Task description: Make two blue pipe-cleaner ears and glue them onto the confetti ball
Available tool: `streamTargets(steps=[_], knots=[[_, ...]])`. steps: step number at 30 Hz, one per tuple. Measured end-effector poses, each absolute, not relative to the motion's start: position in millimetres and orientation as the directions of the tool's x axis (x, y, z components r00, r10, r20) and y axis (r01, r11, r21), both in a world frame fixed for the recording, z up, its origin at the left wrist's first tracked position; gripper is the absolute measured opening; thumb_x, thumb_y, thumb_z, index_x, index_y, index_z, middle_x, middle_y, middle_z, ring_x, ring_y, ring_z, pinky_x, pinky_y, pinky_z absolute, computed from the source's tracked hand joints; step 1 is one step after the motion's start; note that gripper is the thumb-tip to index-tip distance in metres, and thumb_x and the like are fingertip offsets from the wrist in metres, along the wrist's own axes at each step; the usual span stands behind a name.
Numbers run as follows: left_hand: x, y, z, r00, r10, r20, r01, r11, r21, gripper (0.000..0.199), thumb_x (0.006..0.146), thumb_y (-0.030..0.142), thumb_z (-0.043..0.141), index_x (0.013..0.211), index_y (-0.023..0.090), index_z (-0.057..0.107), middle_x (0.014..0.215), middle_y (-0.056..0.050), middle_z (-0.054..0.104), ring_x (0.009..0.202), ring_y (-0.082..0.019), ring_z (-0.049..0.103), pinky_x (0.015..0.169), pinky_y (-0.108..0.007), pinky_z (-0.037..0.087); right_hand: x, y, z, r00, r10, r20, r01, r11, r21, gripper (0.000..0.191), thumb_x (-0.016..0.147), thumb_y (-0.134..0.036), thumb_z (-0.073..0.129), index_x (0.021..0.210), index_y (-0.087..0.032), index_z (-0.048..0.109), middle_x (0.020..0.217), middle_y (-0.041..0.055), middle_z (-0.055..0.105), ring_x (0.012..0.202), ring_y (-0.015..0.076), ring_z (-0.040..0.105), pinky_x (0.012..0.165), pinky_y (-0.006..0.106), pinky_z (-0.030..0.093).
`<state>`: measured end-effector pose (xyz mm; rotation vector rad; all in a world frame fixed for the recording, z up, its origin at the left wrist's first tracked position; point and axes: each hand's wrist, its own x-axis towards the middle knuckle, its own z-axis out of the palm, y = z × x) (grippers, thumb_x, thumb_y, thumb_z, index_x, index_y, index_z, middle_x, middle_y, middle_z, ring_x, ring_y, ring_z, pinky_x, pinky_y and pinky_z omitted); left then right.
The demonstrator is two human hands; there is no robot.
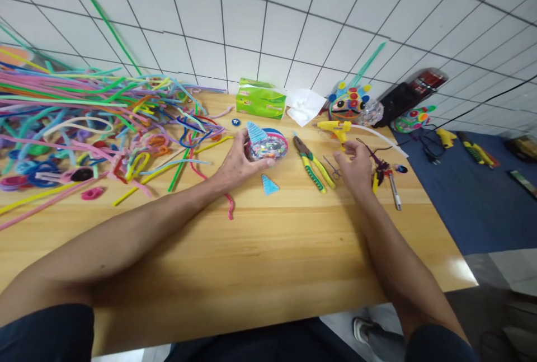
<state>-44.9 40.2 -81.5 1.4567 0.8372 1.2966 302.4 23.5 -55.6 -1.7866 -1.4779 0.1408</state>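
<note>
My left hand (245, 163) is wrapped round a shiny multicoloured rounded craft piece (271, 146) with a blue ribbed triangle (255, 132) standing at its top left. A second blue triangle (269, 184) lies on the table just below. My right hand (354, 165) is at the handle of a yellow glue gun (335, 126), its fingers bent; whether they grip the handle is hard to tell. Between the hands lie pliers (312, 166) with green and yellow handles, and small scissors (333, 168) partly beside my right fingers.
Many coloured pipe cleaners (75, 104) cover the table's left side. At the back are a green tissue pack (260, 100), a white tissue (305, 106) and a decorated craft figure (350, 103). A white pen (395, 191) lies right; a person's shoe (361, 329) shows below.
</note>
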Motion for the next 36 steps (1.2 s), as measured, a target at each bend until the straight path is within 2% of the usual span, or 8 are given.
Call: streamTargets(steps=[6, 12, 15, 18, 23, 27, 31, 36], knots=[[-49, 40, -80, 0.131, 0.911, 0.391, -0.069, -0.385, 0.92, 0.08, 0.085, 0.064, 0.088, 0.143, 0.023, 0.05, 0.148, -0.017, 0.062, 0.144, -0.034, 0.061, 0.125, -0.055, 0.047, 212, -32, -38, -0.313, 0.895, 0.318, 0.799, 0.429, -0.421, 0.022, 0.102, -0.045, 0.069, 0.106, -0.025, 0.076, 0.107, 0.0116, 0.079, 0.105, 0.032, 0.072, 0.098, 0.05, 0.056], [-61, 32, -57, -0.079, 0.87, 0.486, 0.114, -0.476, 0.872, 0.079, 0.088, 0.076, 0.079, 0.144, 0.027, 0.054, 0.153, -0.015, 0.059, 0.145, -0.036, 0.057, 0.124, -0.054, 0.042, 152, -47, -50, -0.429, 0.878, 0.211, 0.872, 0.464, -0.157, 0.027, 0.099, -0.046, 0.078, 0.11, -0.021, 0.078, 0.111, 0.018, 0.076, 0.106, 0.0361, 0.067, 0.093, 0.05, 0.055], [-72, 15, -31, -0.094, 0.816, 0.57, 0.183, -0.549, 0.816, 0.069, 0.091, 0.072, 0.079, 0.139, 0.027, 0.059, 0.143, -0.012, 0.064, 0.134, -0.031, 0.062, 0.115, -0.047, 0.048, 145, -45, -55, -0.406, 0.892, 0.198, 0.855, 0.448, -0.262, 0.013, 0.097, -0.032, 0.078, 0.101, -0.02, 0.076, 0.108, 0.0166, 0.077, 0.105, 0.0327, 0.068, 0.092, 0.046, 0.054], [-78, -16, -12, -0.052, 0.819, 0.571, 0.199, -0.552, 0.81, 0.047, 0.095, 0.064, 0.08, 0.119, 0.024, 0.069, 0.107, -0.005, 0.068, 0.099, -0.022, 0.066, 0.09, -0.038, 0.054, 150, -44, -49, -0.353, 0.918, 0.179, 0.737, 0.391, -0.551, 0.005, 0.095, -0.022, 0.075, 0.09, -0.022, 0.073, 0.094, 0.0062, 0.076, 0.091, 0.0232, 0.068, 0.084, 0.036, 0.052], [-65, -65, -18, 0.296, 0.938, 0.178, 0.081, -0.211, 0.974, 0.046, 0.094, 0.059, 0.083, 0.121, 0.025, 0.068, 0.076, 0.004, 0.059, 0.063, -0.014, 0.051, 0.056, -0.028, 0.041, 162, -55, -23, -0.312, 0.949, 0.047, 0.446, 0.19, -0.875, 0.027, 0.092, -0.046, 0.078, 0.082, -0.023, 0.069, 0.069, -0.0056, 0.062, 0.064, 0.0129, 0.052, 0.061, 0.028, 0.039], [-44, -70, -31, 0.423, 0.9, 0.102, 0.014, -0.119, 0.993, 0.048, 0.092, 0.066, 0.079, 0.086, 0.021, 0.062, 0.068, 0.005, 0.054, 0.06, -0.011, 0.045, 0.055, -0.026, 0.038, 167, -70, -15, -0.339, 0.939, 0.054, 0.431, 0.206, -0.879, 0.032, 0.089, -0.05, 0.08, 0.078, -0.022, 0.067, 0.069, -0.0044, 0.062, 0.065, 0.0127, 0.051, 0.061, 0.027, 0.038], [-31, -58, -38, 0.388, 0.911, 0.142, -0.003, -0.153, 0.988, 0.053, 0.092, 0.067, 0.077, 0.077, 0.021, 0.059, 0.064, 0.005, 0.051, 0.059, -0.011, 0.043, 0.057, -0.026, 0.035, 201, -55, -28, -0.348, 0.937, -0.028, 0.389, 0.117, -0.914, 0.034, 0.079, -0.051, 0.085, 0.094, -0.023, 0.073, 0.084, -0.0008, 0.074, 0.075, 0.017, 0.063, 0.072, 0.031, 0.051], [-30, -46, -55, 0.294, 0.952, 0.078, -0.095, -0.052, 0.994, 0.052, 0.09, 0.069, 0.077, 0.083, 0.02, 0.061, 0.066, 0.005, 0.058, 0.058, -0.01, 0.05, 0.057, -0.025, 0.04, 290, 10, -53, 0.336, 0.91, 0.244, 0.677, -0.054, -0.734, 0.047, 0.079, -0.052, 0.077, 0.112, -0.02, 0.07, 0.118, 0.0138, 0.078, 0.101, 0.0287, 0.072, 0.098, 0.046, 0.059]])
